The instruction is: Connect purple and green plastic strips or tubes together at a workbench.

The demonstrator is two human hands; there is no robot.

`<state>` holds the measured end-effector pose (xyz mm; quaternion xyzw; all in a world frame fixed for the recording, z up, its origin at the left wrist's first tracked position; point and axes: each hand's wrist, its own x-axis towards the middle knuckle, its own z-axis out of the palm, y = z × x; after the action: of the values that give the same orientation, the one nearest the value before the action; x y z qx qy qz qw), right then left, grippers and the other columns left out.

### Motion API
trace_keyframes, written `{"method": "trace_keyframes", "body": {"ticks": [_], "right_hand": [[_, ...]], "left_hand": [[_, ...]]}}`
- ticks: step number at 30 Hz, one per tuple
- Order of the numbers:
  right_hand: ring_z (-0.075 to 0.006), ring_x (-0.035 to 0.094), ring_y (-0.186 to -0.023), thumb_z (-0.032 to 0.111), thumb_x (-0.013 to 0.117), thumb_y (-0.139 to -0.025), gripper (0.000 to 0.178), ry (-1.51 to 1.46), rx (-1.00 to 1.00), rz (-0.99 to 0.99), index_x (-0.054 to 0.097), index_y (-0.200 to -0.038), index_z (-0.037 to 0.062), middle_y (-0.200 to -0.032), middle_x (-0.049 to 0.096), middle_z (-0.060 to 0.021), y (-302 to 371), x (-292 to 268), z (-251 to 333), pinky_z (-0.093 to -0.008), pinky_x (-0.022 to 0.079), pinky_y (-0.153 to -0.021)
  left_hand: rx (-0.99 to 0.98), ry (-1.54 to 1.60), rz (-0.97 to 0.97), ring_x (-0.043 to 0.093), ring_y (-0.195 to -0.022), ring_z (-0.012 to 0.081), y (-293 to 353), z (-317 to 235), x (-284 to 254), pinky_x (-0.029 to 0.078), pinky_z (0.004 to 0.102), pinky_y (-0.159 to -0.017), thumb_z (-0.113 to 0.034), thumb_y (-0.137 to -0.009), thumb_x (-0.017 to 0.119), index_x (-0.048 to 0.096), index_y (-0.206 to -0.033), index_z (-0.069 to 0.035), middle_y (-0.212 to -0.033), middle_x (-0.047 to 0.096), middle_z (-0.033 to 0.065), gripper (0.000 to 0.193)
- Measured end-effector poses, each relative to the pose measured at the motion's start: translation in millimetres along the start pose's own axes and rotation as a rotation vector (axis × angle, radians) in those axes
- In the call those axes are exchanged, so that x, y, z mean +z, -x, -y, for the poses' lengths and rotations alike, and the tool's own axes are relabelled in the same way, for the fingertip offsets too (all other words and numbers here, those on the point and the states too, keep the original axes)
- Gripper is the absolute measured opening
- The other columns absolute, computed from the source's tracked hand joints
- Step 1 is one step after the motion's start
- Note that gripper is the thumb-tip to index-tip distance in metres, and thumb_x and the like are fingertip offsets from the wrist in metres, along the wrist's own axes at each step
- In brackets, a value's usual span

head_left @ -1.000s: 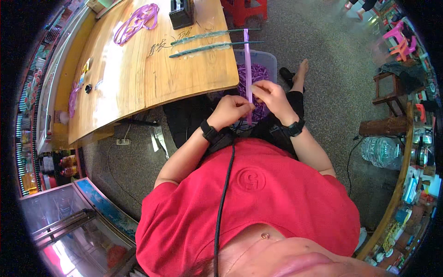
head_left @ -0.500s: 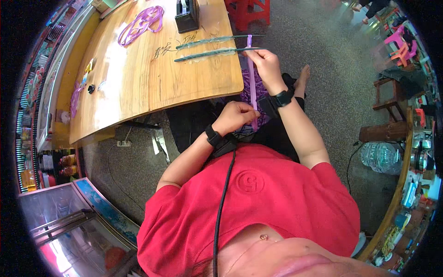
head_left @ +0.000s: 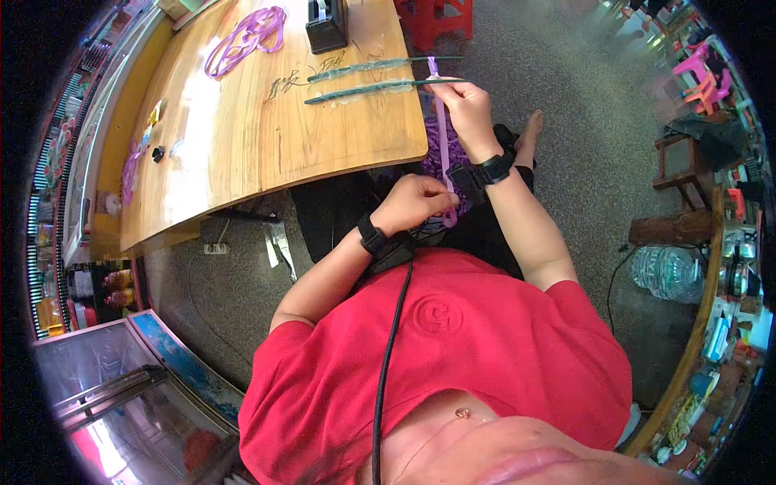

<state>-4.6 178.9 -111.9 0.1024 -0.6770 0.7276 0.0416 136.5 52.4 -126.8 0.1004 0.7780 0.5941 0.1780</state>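
Note:
Two thin dark-green sticks, the far stick [head_left: 368,67] and the near stick [head_left: 364,92], lie side by side, fixed with clear tape and jutting past the table's right edge. A purple ribbon [head_left: 443,145] runs around their free ends and down toward my lap. My right hand [head_left: 469,117] is closed, pinching the ribbon at the near stick. Lower down, my left hand [head_left: 411,202] is closed with thumb and fingertips on the ribbon's lower stretch. Behind the strip, a heap of purple ribbon [head_left: 459,158] lies over my lap, partly hidden by my hands.
On the wooden table [head_left: 267,145] are a loose purple ribbon coil [head_left: 246,40], a black tape dispenser [head_left: 326,28] and a small black object [head_left: 158,152]. A red stool [head_left: 440,28] stands beyond. A black cable [head_left: 392,339] hangs down my front.
The ribbon between the two stick ends now slants and looks narrower, where it stood straight before. Both hands stay nearly in place, with the ribbon still held.

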Motion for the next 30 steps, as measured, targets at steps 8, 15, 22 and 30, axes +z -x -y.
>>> {"method": "trace_keyframes", "body": {"ticks": [8, 15, 22, 30], "right_hand": [[-0.0101, 0.065, -0.08, 0.017, 0.068, -0.09, 0.024, -0.07, -0.081, -0.044, 0.07, -0.104, -0.0022, -0.09, 0.072, -0.0072, -0.5, 3.5, -12.5, -0.0248, 0.05, -0.071], [-0.0108, 0.064, -0.075, 0.016, 0.065, -0.091, 0.022, -0.188, 0.083, 0.101, 0.069, -0.103, -0.0022, -0.089, 0.071, -0.0067, -0.2, 0.1, 5.6, -0.0226, 0.049, -0.07], [-0.0097, 0.06, -0.062, 0.023, 0.064, -0.093, 0.025, -0.335, 0.283, 0.171, 0.069, -0.104, 0.0016, -0.076, 0.068, -0.0042, 6.5, -2.0, 12.0, -0.0233, 0.045, -0.056], [-0.0087, 0.058, -0.06, 0.027, 0.066, -0.093, 0.026, -0.327, 0.33, 0.208, 0.069, -0.105, 0.0045, -0.073, 0.065, -0.0021, 15.3, -5.5, 14.4, -0.0207, 0.044, -0.057]], "left_hand": [[-0.028, 0.104, 0.122, 0.059, -0.065, 0.0062, -0.7, 5.5, -4.0, 0.048, 0.0239, -0.061, -0.022, -0.09, 0.069, 0.074, -0.088, -0.001, -0.073, 0.068, 0.0015, 0.021], [-0.178, 0.308, 0.226, 0.063, -0.07, 0.0103, -0.5, 6.3, -11.2, 0.051, 0.0237, -0.068, -0.022, -0.093, 0.066, 0.074, -0.096, 0.0, -0.083, 0.072, 0.0058, 0.023], [-0.182, 0.54, 0.249, 0.065, -0.067, 0.0115, 0.2, 9.4, -6.2, 0.053, 0.0229, -0.065, -0.023, -0.092, 0.068, 0.072, -0.098, 0.001, -0.082, 0.071, 0.0069, 0.026], [-0.154, 0.633, 0.26, 0.065, -0.075, 0.0127, 6.1, -1.7, -4.2, 0.053, 0.025, -0.071, -0.022, -0.094, 0.064, 0.071, -0.099, 0.002, -0.092, 0.072, 0.0079, 0.026]]}}
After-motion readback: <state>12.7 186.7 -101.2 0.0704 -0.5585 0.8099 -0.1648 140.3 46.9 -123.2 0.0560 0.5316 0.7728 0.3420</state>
